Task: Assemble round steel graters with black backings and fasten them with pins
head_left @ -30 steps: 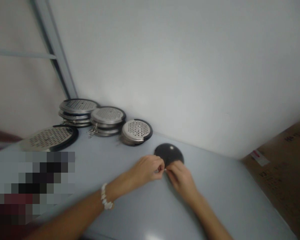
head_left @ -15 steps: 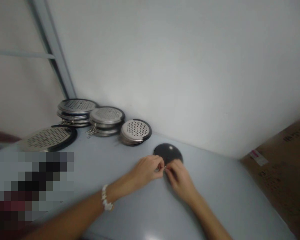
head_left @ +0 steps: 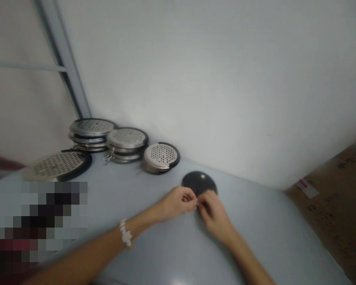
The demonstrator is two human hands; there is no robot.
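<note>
My left hand [head_left: 178, 202], with a white bracelet at its wrist, is closed in a pinch. Its fingertips meet those of my right hand [head_left: 214, 211], which is pinched too. Between them shows a small shiny metal piece [head_left: 197, 202], too tiny to make out fully. Just behind the fingers a black round disc [head_left: 199, 181] lies on the grey table [head_left: 166, 245]; its near edge is hidden by my hands. To the left is a short stack of round perforated metal discs [head_left: 161, 155] with black part-rims.
Two taller stacks of similar discs, a middle stack [head_left: 127, 138] and a far stack [head_left: 91, 127], stand by the wall, small metal fittings hanging from them. A larger perforated disc [head_left: 56, 165] lies at left. A cardboard box [head_left: 335, 209] borders the right side.
My left fingertips have shifted slightly right and down, closer to my right fingers at the small metal piece. The discs stay in place.
</note>
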